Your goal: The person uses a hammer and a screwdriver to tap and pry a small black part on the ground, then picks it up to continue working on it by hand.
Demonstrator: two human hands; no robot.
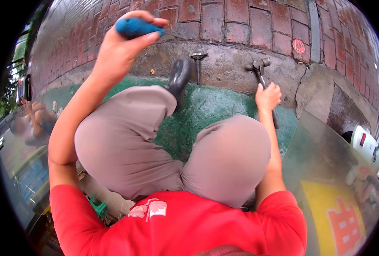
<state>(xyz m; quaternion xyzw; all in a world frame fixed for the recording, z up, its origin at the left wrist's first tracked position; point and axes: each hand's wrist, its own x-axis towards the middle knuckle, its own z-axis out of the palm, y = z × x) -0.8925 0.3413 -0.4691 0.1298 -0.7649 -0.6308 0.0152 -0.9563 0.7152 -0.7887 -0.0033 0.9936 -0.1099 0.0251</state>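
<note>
My left hand (pixel 117 53) is raised at the upper left, its fingers closed round a stubby blue object (pixel 134 27) with rounded ends. Its exact kind does not show. At the right, my right hand (pixel 268 96) grips a ball-peen hammer (pixel 263 77) by its dark handle. The hammer's metal head points away from me, over the concrete strip. Between my hands, a dark T-shaped tool (pixel 198 68) lies on the ground beside my black boot (pixel 180 79).
Green-painted ground (pixel 223 104) meets a concrete strip (pixel 232 68), with wet red brick paving (pixel 213 25) farther out. A round red disc (pixel 298 46) lies there. Close on my right stands a glassy panel (pixel 313 149); a white vehicle part (pixel 365 147) is beyond it. Something green (pixel 97 207) sits at lower left.
</note>
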